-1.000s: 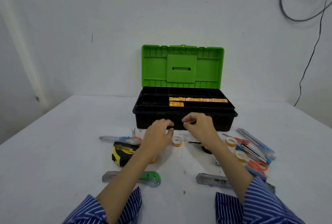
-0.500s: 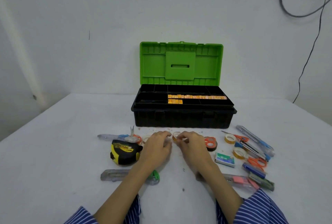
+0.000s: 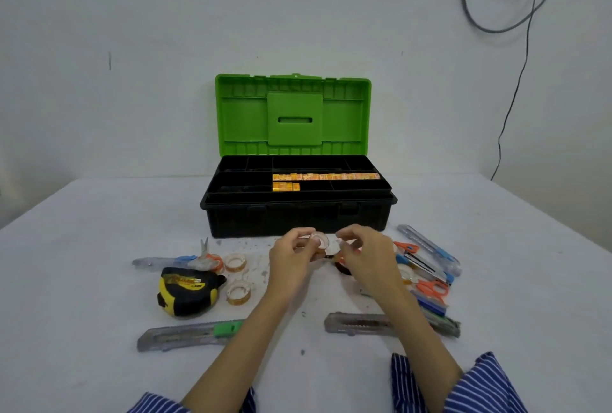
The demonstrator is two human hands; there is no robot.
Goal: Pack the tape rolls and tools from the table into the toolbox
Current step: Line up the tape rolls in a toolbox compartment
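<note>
White table (image 3: 82, 280), plain wall behind. Small clear tape roll (image 3: 319, 240) pinched in left hand (image 3: 291, 258), raised before open green-lidded black toolbox (image 3: 298, 213); right hand (image 3: 364, 255) curled, grip unclear. Little packed; cutters, scissors, rolls left.

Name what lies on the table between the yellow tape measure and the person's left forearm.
Head view: two clear tape rolls lie between the tape measure and forearm.

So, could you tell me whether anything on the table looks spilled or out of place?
Yes: small dark specks and crumbs are scattered over the white table in front of the toolbox, thickest between the tape rolls and the hands. They look like loose debris, not tools. The tools themselves lie unsorted but none looks damaged.
</note>
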